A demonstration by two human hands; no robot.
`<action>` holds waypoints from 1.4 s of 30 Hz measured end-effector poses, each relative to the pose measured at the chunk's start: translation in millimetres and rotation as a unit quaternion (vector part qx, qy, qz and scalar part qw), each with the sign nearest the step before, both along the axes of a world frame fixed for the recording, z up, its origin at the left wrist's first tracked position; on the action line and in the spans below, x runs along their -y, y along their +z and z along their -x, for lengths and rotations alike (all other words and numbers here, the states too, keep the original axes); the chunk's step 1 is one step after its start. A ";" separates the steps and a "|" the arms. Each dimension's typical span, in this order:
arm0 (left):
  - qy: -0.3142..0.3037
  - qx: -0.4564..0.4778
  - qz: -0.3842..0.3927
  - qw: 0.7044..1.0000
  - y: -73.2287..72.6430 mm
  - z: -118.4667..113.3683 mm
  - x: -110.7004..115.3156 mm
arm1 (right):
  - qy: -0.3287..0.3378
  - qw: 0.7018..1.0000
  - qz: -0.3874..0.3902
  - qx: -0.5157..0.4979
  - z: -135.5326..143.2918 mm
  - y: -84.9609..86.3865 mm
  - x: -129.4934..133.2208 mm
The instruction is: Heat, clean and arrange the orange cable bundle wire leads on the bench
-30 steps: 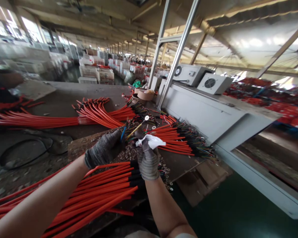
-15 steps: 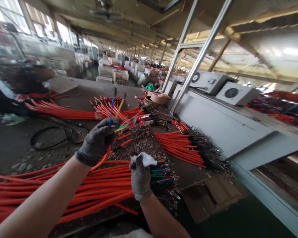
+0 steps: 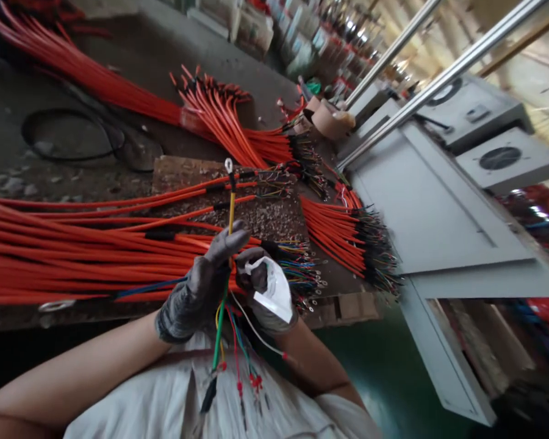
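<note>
In the head view my left hand (image 3: 194,292), in a dark grey glove, is closed around the fanned-out wires of a cable. A yellow wire (image 3: 232,210) with a ring terminal (image 3: 229,166) sticks up from it. A blue wire (image 3: 149,287) with another ring terminal points left. Below hang a thick green wire (image 3: 219,332) and several thin coloured ones with small red ends. My right hand (image 3: 252,277), also gloved, touches the wires from the right and grips a crumpled white piece (image 3: 274,289), cloth or paper. The fingers partly hide where the wires meet.
Many orange cables (image 3: 73,250) lie along the table before me. Further orange bundles (image 3: 333,235) with dark ends rest beyond. A tape roll (image 3: 332,119) stands at the back, near metal posts (image 3: 443,82). Grey machine housing (image 3: 439,201) rises at the right. A black loop (image 3: 73,155) lies left.
The view has tilted down. My left hand has brought the wires lower and closer to my body, turning them so several hang down. My right hand with the white piece now meets them.
</note>
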State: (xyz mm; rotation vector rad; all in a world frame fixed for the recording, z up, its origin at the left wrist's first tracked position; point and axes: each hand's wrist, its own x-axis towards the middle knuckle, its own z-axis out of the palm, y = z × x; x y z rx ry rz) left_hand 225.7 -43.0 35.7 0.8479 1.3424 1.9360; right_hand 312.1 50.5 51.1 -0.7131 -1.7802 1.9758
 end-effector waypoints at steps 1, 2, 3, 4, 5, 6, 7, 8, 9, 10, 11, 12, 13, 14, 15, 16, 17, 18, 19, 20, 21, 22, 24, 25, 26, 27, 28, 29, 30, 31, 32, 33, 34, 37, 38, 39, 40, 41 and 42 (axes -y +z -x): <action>-0.010 0.002 -0.003 1.000 -0.2 0.8 1.7 | -0.006 1.000 -0.005 -0.005 1.0 -1.3 3.8; -0.017 0.011 -0.008 1.000 -0.9 1.6 2.5 | -0.021 1.000 -0.006 -0.022 2.3 -2.6 7.3; -0.022 0.025 -0.013 0.999 -2.0 2.1 2.7 | -0.036 0.998 -0.015 -0.040 3.7 -3.8 10.2; -0.027 0.043 -0.020 0.999 -3.1 2.2 2.3 | -0.050 0.997 -0.026 -0.053 4.8 -4.9 12.5; -0.032 0.062 -0.028 0.997 -3.9 1.9 1.5 | -0.058 0.996 -0.035 -0.062 5.5 -5.8 14.3; -0.035 0.084 -0.038 0.995 -4.4 1.4 0.4 | -0.059 0.995 -0.044 -0.066 5.9 -6.7 15.4; -0.038 0.108 -0.052 0.992 -4.4 0.6 -0.7 | -0.059 0.995 -0.051 -0.068 6.0 -7.6 15.9; -0.040 0.131 -0.069 0.988 -4.1 -0.2 -1.7 | -0.058 0.994 -0.058 -0.069 6.0 -8.5 16.1; -0.041 0.152 -0.084 0.984 -3.6 -1.0 -2.6 | -0.058 0.994 -0.065 -0.072 6.0 -9.3 15.9; -0.041 0.169 -0.097 0.980 -3.1 -1.6 -3.2 | -0.061 0.993 -0.071 -0.076 6.0 -9.9 15.7; -0.042 0.184 -0.108 0.976 -2.7 -2.0 -3.6 | -0.063 0.992 -0.076 -0.082 6.0 -10.3 15.6; -0.044 0.194 -0.117 0.973 -2.7 -2.2 -3.7 | -0.065 0.991 -0.077 -0.086 6.1 -10.4 15.6; -0.046 0.197 -0.122 0.972 -3.1 -2.0 -3.7 | -0.066 0.991 -0.077 -0.088 6.1 -10.1 15.9; -0.046 0.194 -0.126 0.972 -3.8 -1.6 -3.5 | -0.067 0.991 -0.077 -0.089 6.1 -9.4 16.3; -0.047 0.186 -0.128 0.973 -4.9 -1.0 -3.4 | -0.069 0.990 -0.079 -0.089 6.0 -8.6 17.0; -0.050 0.177 -0.131 0.974 -6.3 -0.5 -3.3 | -0.072 0.990 -0.085 -0.090 5.9 -7.7 17.7; -0.055 0.169 -0.133 0.975 -7.7 -0.2 -3.2 | -0.077 0.989 -0.091 -0.092 5.9 -7.0 18.4; -0.061 0.160 -0.134 0.976 -9.3 0.0 -3.2 | -0.082 0.988 -0.094 -0.093 6.1 -6.7 18.8; -0.065 0.147 -0.133 0.978 -10.9 -0.1 -3.3 | -0.089 0.987 -0.093 -0.094 6.6 -7.0 18.9; -0.064 0.130 -0.129 0.981 -12.3 -0.2 -3.3 | -0.095 0.987 -0.088 -0.093 7.7 -8.1 18.5; -0.058 0.106 -0.124 0.985 -13.5 0.0 -3.1 | -0.101 0.988 -0.079 -0.090 9.3 -10.2 17.4; -0.050 0.077 -0.119 0.989 -14.3 0.9 -2.6 | -0.108 0.988 -0.064 -0.089 11.4 -13.4 15.5; -0.043 0.016 -0.115 0.992 -13.8 6.7 -0.3 | -0.128 0.987 -0.002 -0.094 16.9 -22.9 9.2; -0.042 -0.010 -0.119 0.992 -12.1 12.4 1.5 | -0.138 0.984 0.049 -0.100 19.8 -28.6 5.2; -0.042 -0.038 -0.121 0.991 -9.1 20.2 3.8 | -0.141 0.979 0.102 -0.102 22.6 -34.4 0.9; -0.044 -0.073 -0.119 0.989 -4.6 29.8 6.4 | -0.134 0.973 0.156 -0.102 25.4 -39.6 -3.4; -0.048 -0.121 -0.115 0.985 1.4 40.7 9.1 | -0.115 0.967 0.206 -0.096 28.0 -43.8 -7.3; -0.050 -0.186 -0.108 0.975 9.0 51.9 11.7 | -0.087 0.960 0.248 -0.091 30.7 -46.8 -10.6; -0.040 -0.268 -0.097 0.958 17.9 62.5 14.0 | -0.059 0.954 0.281 -0.089 33.5 -48.3 -13.3; -0.013 -0.361 -0.081 0.929 27.9 71.7 15.7 | -0.037 0.947 0.306 -0.094 36.7 -48.3 -15.5; 0.036 -0.452 -0.062 0.889 38.6 79.1 16.7 | -0.019 0.940 0.327 -0.099 40.0 -46.9 -17.4; 0.095 -0.527 -0.042 0.844 49.5 84.6 16.8 | -0.003 0.935 0.338 -0.105 43.5 -44.3 -19.1; 0.151 -0.570 -0.019 0.808 60.3 88.7 16.1 | 0.013 0.936 0.335 -0.110 46.9 -40.7 -21.0; 0.193 -0.568 0.040 0.799 90.5 99.1 9.4 | 0.036 0.953 0.274 -0.123 54.9 -25.9 -27.9; 0.175 -0.552 0.048 0.814 99.4 103.5 6.0 | 0.019 0.962 0.232 -0.140 56.9 -20.4 -30.4; 0.155 -0.544 0.054 0.823 107.4 108.3 2.4 | -0.006 0.970 0.180 -0.162 58.9 -14.9 -32.7; 0.136 -0.537 0.057 0.830 114.2 113.3 -1.5 | -0.034 0.975 0.120 -0.184 61.1 -9.5 -34.9; 0.116 -0.525 0.058 0.841 119.7 117.8 -5.4 | -0.061 0.976 0.053 -0.203 63.6 -4.3 -36.8; 0.094 -0.492 0.058 0.863 123.5 121.6 -9.3 | -0.079 0.974 -0.014 -0.213 66.5 0.7 -38.5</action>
